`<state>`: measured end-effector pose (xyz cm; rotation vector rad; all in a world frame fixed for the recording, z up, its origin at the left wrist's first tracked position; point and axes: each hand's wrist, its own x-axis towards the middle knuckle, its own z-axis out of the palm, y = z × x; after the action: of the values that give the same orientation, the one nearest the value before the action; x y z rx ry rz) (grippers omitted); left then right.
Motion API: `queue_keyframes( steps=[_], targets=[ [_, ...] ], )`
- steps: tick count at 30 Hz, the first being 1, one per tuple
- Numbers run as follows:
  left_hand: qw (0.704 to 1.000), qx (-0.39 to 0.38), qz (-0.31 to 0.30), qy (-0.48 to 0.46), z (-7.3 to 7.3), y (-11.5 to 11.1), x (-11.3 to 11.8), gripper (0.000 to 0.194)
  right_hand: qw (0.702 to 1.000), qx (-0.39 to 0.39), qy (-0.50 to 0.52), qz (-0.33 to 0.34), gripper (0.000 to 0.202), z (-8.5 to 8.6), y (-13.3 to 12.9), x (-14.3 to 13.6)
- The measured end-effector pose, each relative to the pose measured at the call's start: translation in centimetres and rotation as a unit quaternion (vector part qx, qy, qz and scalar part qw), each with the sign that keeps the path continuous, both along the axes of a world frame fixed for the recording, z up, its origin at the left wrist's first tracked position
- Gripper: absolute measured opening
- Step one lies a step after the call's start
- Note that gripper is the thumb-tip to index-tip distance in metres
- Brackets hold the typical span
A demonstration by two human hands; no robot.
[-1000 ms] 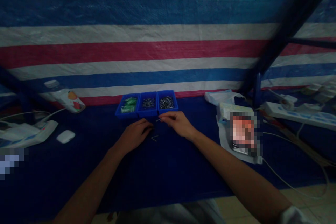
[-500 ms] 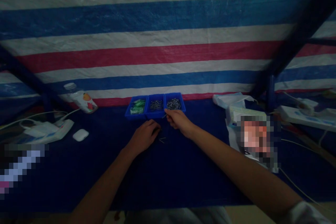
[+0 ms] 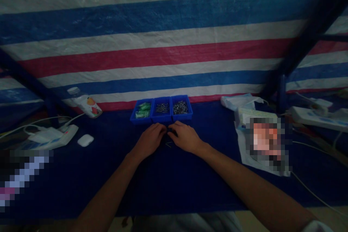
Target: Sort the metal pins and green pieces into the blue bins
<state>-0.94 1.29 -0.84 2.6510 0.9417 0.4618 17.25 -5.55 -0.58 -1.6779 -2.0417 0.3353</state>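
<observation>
My left hand [image 3: 153,136] and my right hand [image 3: 186,136] meet almost fingertip to fingertip over the table, just in front of three joined blue bins. Fingers of both are pinched together; whatever is between them is too small and dark to make out. Two thin metal pins [image 3: 169,144], perhaps screws or nails, lie in a V just below the fingertips. In the left bin [image 3: 132,119] are green packets [image 3: 143,110]. Small metal fasteners [image 3: 162,108] fill part of the middle bin [image 3: 161,119], and a larger heap of similar fasteners [image 3: 180,107] is in the right bin [image 3: 187,116].
On the left are a plastic bottle [image 3: 91,108], a white earbud case [image 3: 85,140] and a power strip [image 3: 65,137] with cables. A tissue pack [image 3: 258,116] and white wrapping [image 3: 241,102] lie right, near another power strip [image 3: 318,119]. Striped sheeting [image 3: 163,58] hangs behind the table.
My right hand has moved from the front of the right bin down and toward my left hand, bringing a thin piece with it. My left hand has stayed nearly in place.
</observation>
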Motion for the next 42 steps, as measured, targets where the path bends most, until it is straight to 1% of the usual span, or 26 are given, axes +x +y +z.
queue_keyframes(
  steps=[3, 5, 8, 10, 12, 15, 17, 20, 23, 25, 29, 31, 35, 37, 39, 42],
  targets=[
    [0.998, -0.030, -0.002, -0.058, 0.4, 0.0, 0.1, 0.017, 0.999, 0.029, 0.025, 0.021, 0.026, 0.1, 0.1, 0.2],
    [0.990, -0.070, 0.018, -0.121, 0.5, -0.1, 0.2, 0.013, 0.997, 0.053, 0.039, 0.028, 0.024, 0.3, 0.0, 0.1],
    [0.970, -0.111, 0.053, -0.209, 0.5, -0.3, 0.4, 0.017, 0.995, 0.080, 0.054, 0.025, 0.024, 0.5, -0.2, -0.2],
    [0.964, -0.119, 0.051, -0.232, 0.5, -0.4, 0.4, 0.017, 0.993, 0.096, 0.075, 0.011, 0.024, 0.5, -0.3, -0.3],
    [0.962, -0.134, 0.035, -0.237, 0.4, -0.4, 0.4, 0.015, 0.990, 0.109, 0.092, 0.005, 0.025, 0.4, -0.3, -0.4],
    [0.956, -0.161, 0.017, -0.243, 0.3, -0.5, 0.4, 0.013, 0.989, 0.112, 0.095, 0.030, 0.024, 0.2, -0.2, -0.3],
    [0.954, -0.171, 0.018, -0.244, 0.3, -0.5, 0.4, 0.015, 0.989, 0.111, 0.091, 0.042, 0.021, 0.3, -0.2, -0.2],
    [0.957, -0.157, 0.029, -0.241, 0.4, -0.5, 0.5, 0.021, 0.989, 0.117, 0.088, 0.030, 0.019, 0.3, -0.1, -0.2],
    [0.961, -0.130, 0.032, -0.243, 0.8, -0.7, 0.5, 0.029, 0.988, 0.119, 0.094, 0.006, 0.020, 0.3, -0.1, -0.1],
    [0.962, -0.120, 0.033, -0.242, 1.2, -0.8, 0.4, 0.031, 0.988, 0.117, 0.099, 0.001, 0.021, 0.2, 0.0, -0.1],
    [0.966, -0.106, 0.036, -0.231, 1.6, -1.1, 0.3, 0.028, 0.991, 0.103, 0.084, 0.031, 0.021, 0.1, -0.1, -0.2],
    [0.971, -0.097, 0.030, -0.217, 1.5, -1.2, 0.2, 0.028, 0.990, 0.109, 0.082, 0.045, 0.021, 0.1, -0.1, -0.3],
    [0.980, -0.085, 0.012, -0.181, 1.3, -1.2, 0.0, 0.031, 0.982, 0.144, 0.077, 0.100, 0.033, 0.0, 0.0, -0.5],
    [0.982, -0.083, 0.004, -0.171, 1.2, -1.2, 0.0, 0.033, 0.979, 0.149, 0.063, 0.126, 0.035, -0.2, 0.1, -0.5],
    [0.982, -0.082, -0.001, -0.168, 1.2, -1.2, 0.0, 0.034, 0.977, 0.152, 0.059, 0.135, 0.034, -0.4, 0.3, -0.4],
    [0.981, -0.075, 0.003, -0.178, 1.2, -1.3, 0.0, 0.034, 0.974, 0.165, 0.082, 0.132, 0.033, -0.5, 0.4, -0.3]
  ],
)
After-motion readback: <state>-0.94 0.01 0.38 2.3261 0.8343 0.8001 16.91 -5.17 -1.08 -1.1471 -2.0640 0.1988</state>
